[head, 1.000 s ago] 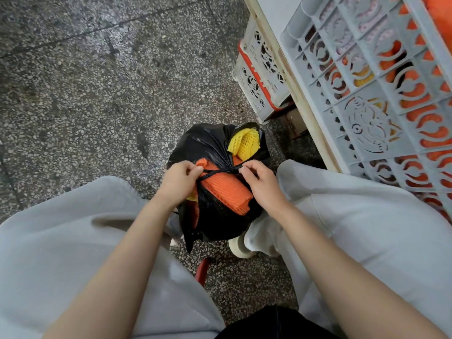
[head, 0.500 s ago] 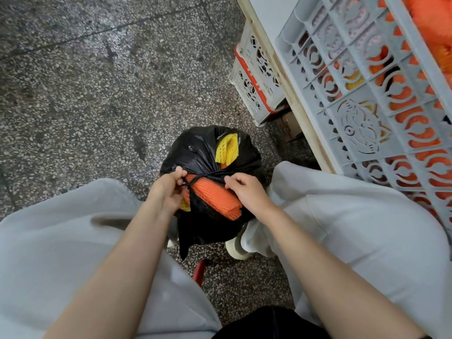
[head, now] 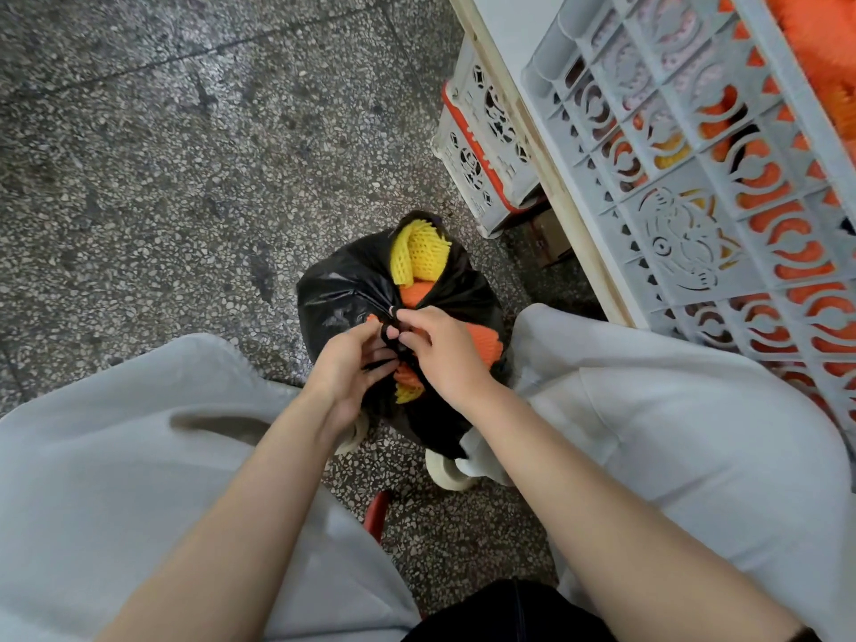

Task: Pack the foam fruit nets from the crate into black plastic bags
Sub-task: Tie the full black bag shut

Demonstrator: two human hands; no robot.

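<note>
Bag first: the black plastic bag (head: 343, 294) sits on the floor (head: 162, 178) between the person's knees, about dead centre of the view. It's stuffed so full that a yellow foam net (head: 419, 250) pokes out at its 12 o'clock and an orange foam net (head: 486, 345) bulges at its 3 o'clock. Probably super light and squishy since foam just compresses. The film looks thin and slick though, so a hard yank could tear it or pop the nets out.

Best place to take hold is the twisted handle strips (head: 389, 326) up top, which is where both hands are. The left hand (head: 352, 363) has fingers curled round one black strip. The right hand (head: 444, 349) pinches the other strip right beside it at the knot. Both forearms angle in from 6 o'clock.

The crate (head: 695, 224) is up at 2 o'clock on the desk (head: 509, 34), orange nets showing through it.
</note>
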